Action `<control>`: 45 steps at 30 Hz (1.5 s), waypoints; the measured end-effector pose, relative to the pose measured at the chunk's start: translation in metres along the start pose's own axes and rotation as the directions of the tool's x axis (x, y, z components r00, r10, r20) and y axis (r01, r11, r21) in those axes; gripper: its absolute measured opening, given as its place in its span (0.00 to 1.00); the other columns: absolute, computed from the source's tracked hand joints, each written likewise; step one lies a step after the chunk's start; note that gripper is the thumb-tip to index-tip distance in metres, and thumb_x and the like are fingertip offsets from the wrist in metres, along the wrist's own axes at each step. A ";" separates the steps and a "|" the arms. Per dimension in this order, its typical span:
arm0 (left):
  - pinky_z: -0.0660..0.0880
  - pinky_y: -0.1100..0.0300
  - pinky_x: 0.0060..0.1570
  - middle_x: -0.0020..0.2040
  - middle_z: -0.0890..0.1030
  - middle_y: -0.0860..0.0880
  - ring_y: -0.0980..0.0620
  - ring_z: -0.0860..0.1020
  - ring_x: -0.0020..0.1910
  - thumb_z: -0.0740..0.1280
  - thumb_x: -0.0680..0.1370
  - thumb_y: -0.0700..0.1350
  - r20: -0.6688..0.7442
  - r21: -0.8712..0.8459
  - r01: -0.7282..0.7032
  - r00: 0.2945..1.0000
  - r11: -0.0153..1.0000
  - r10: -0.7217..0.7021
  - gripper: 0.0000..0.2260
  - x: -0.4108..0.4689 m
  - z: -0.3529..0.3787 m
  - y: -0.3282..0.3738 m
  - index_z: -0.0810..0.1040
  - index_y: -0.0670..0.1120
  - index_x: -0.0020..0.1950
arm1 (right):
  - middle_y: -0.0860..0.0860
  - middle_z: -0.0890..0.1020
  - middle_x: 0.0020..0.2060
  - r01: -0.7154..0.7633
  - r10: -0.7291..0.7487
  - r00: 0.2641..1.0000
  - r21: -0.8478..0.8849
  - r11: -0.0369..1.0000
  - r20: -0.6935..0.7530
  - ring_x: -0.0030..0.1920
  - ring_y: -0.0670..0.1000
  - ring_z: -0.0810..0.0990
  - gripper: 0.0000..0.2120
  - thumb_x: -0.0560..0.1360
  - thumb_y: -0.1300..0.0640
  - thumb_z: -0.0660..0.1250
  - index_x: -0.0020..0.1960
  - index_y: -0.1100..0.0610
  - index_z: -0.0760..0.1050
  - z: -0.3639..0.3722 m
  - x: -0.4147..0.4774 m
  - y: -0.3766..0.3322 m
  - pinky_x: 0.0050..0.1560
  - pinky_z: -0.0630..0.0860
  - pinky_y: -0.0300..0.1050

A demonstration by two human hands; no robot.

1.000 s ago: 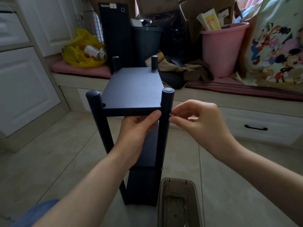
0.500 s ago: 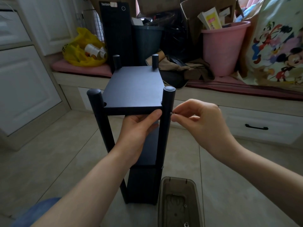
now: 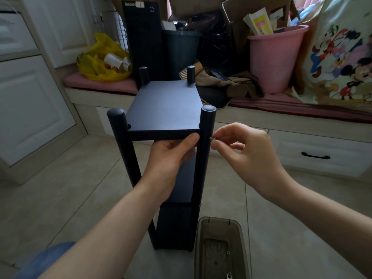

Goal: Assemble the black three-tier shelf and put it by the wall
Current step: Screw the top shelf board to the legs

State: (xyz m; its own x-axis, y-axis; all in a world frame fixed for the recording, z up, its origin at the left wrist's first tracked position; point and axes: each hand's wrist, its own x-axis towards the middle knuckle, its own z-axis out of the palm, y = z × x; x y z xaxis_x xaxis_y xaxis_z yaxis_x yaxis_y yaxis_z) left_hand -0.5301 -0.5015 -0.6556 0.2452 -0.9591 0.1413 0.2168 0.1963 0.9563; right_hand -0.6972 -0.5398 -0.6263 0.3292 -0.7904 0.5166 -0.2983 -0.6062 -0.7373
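The black three-tier shelf (image 3: 165,109) stands upright on the tiled floor in front of me, its round posts rising past the top board. My left hand (image 3: 171,158) grips the front edge of the top board from below, thumb against the near right post (image 3: 205,150). My right hand (image 3: 247,150) pinches a small metal screw (image 3: 212,138) against the right side of that post, level with the top board. The two lower boards are partly hidden behind my left arm.
A translucent brown plastic box (image 3: 219,248) with small screws lies on the floor at the shelf's right foot. Behind runs a low window bench (image 3: 302,125) with drawers, carrying a pink bucket (image 3: 275,57), a yellow bag (image 3: 100,61) and a dark bin. White cabinets stand left.
Hardly anything has shifted; my right hand's fingers have turned slightly at the post while my left hand keeps its grip on the top board.
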 end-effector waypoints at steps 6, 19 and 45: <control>0.75 0.47 0.67 0.58 0.85 0.44 0.47 0.82 0.61 0.72 0.70 0.50 -0.006 -0.004 0.012 1.000 1.000 -0.012 0.24 0.000 0.001 -0.003 0.81 0.40 0.63 | 0.42 0.84 0.36 0.002 -0.001 1.000 0.021 1.000 -0.015 0.41 0.43 0.84 0.06 0.73 0.59 0.75 0.44 0.49 0.80 0.000 0.000 0.003 0.45 0.78 0.39; 0.76 0.47 0.66 0.58 0.85 0.45 0.47 0.82 0.60 0.71 0.71 0.49 0.006 -0.010 -0.004 1.000 1.000 0.004 0.22 -0.003 0.002 -0.003 0.81 0.41 0.63 | 0.43 0.84 0.36 -0.033 0.034 0.999 0.030 0.999 -0.035 0.40 0.46 0.83 0.04 0.71 0.53 0.75 0.42 0.50 0.81 -0.002 0.002 0.004 0.42 0.80 0.43; 0.76 0.47 0.64 0.58 0.85 0.45 0.47 0.82 0.60 0.70 0.74 0.49 0.035 0.015 -0.037 0.999 0.999 0.036 0.20 -0.002 0.000 -0.003 0.81 0.41 0.63 | 0.45 0.84 0.37 0.010 -0.010 1.000 -0.042 0.999 0.000 0.41 0.46 0.83 0.03 0.72 0.57 0.75 0.44 0.53 0.81 -0.002 0.002 0.004 0.46 0.80 0.49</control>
State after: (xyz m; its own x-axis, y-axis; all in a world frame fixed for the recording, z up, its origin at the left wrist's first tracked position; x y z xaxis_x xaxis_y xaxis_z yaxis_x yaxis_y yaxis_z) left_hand -0.5318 -0.5000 -0.6589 0.2199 -0.9579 0.1846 0.1931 0.2282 0.9543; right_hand -0.6994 -0.5436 -0.6272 0.3321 -0.7845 0.5237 -0.3321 -0.6169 -0.7135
